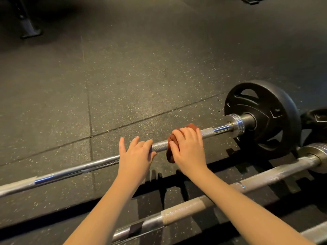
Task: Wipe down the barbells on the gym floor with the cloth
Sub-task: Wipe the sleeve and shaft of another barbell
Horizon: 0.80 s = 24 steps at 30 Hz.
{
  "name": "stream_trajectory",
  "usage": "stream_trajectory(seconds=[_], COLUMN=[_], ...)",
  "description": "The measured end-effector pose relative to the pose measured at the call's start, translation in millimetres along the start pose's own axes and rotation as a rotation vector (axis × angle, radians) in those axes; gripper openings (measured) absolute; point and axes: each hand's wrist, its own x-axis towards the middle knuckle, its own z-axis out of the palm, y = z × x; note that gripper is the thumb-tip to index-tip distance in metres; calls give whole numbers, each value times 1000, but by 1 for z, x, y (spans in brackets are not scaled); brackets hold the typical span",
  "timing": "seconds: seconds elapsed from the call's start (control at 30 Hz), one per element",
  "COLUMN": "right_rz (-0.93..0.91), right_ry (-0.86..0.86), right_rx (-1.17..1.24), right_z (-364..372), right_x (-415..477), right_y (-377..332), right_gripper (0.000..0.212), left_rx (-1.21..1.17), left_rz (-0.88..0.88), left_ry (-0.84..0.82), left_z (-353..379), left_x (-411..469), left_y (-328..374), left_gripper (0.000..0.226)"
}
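Observation:
A steel barbell [74,169] lies across the rubber gym floor, running from the lower left up to a black weight plate [263,119] at the right. My right hand [189,147] grips a reddish-brown cloth [170,155] wrapped round the knurled part of this bar. My left hand [135,154] rests on the same bar just left of the cloth, thumb under the bar and fingers loosely spread above it. A second barbell [185,209] lies nearer to me, passing under both forearms.
Dark speckled rubber tiles [141,68] cover the floor beyond the bars. The sleeve of the nearer barbell [316,154] sits at the right edge, with another dark plate [316,119] behind it. A black rack foot [29,29] stands at the far left.

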Motion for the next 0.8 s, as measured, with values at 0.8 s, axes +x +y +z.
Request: stream_trajectory(seconds=[0.8], right_rz=[-174], right_ry=[-218], right_rx=[-62], right_z=[-5], right_x=[24], right_y=[-6], right_gripper=[37], left_rx=[3], left_rz=[-37], left_ry=[-154], left_z=[-13], left_x=[-6], left_y=[-24], left_gripper=[41])
